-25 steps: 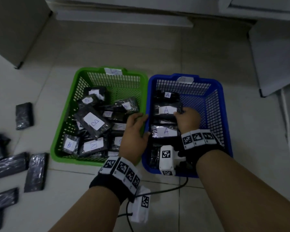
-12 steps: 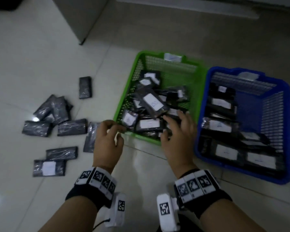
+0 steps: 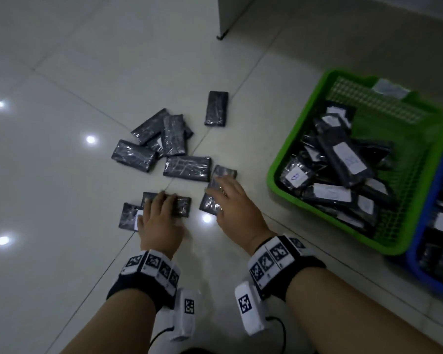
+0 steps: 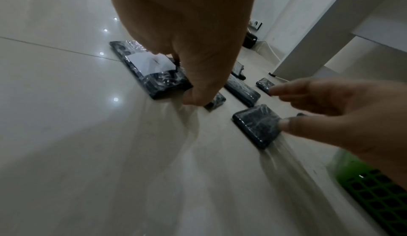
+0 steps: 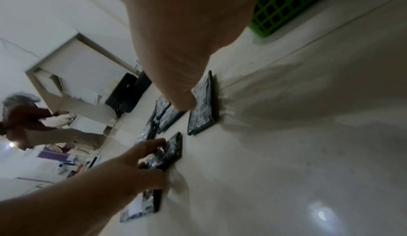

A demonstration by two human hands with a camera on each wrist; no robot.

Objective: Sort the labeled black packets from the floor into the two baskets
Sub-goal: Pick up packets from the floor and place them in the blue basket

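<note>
Several black wrapped packets [image 3: 187, 168] lie scattered on the pale tiled floor. My left hand [image 3: 164, 200] lies over one packet [image 3: 183, 205], fingers across its top and thumb [image 4: 193, 98] at its near edge, pinching it. Beside it is a packet with a white label [image 3: 128, 215], also visible in the left wrist view [image 4: 149, 62]. My right hand [image 3: 215, 186] rests with straight fingers on another packet [image 3: 210, 203]; its thumb touches that packet's [image 4: 255, 123] edge. The green basket [image 3: 287, 159] and the blue basket [image 3: 417, 261], both holding labelled packets, stand to the right.
A white cabinet corner [image 3: 223, 19] stands on the floor behind the packets. Bare glossy tiles stretch to the left and toward me. In the right wrist view another person [image 5: 26, 121] is far off at the left.
Both hands left the baskets and swung left to the floor pile. The left hand now pinches one packet and the right hand has come down on another.
</note>
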